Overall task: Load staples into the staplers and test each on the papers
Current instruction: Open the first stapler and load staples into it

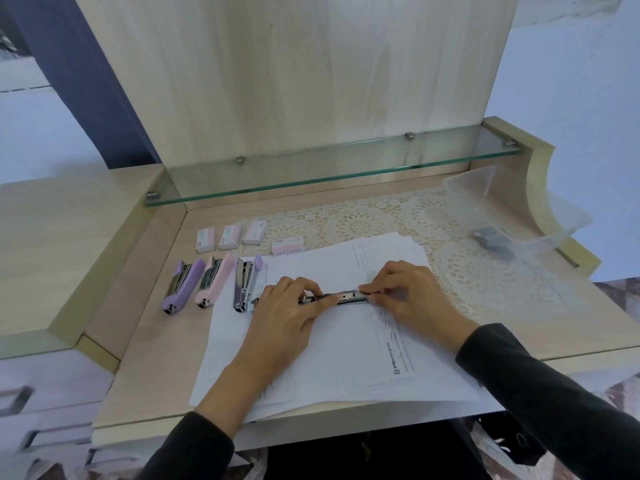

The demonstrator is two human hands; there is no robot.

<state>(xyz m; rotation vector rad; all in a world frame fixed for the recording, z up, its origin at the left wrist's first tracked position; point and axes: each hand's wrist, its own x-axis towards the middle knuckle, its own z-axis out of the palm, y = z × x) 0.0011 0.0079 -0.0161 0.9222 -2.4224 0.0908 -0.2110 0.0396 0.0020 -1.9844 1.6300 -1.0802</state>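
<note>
Both hands hold a metal stapler [341,297] lying sideways on the stack of white papers [332,355]. My left hand [284,317] grips its left end, and my right hand [412,296] pinches its right end. Three other staplers lie opened in a row to the left: a purple one [181,284], a pink one [213,280] and a silver one with a purple handle [244,282]. Behind them stand three small staple boxes [230,237], with one more staple box [288,246] lying flat at the papers' far edge.
A clear plastic tub [519,209] sits at the back right on a lace mat [415,220], holding some dark small items [493,239]. A glass shelf [329,168] runs along the back above the desk. Drawers [41,403] are at the lower left.
</note>
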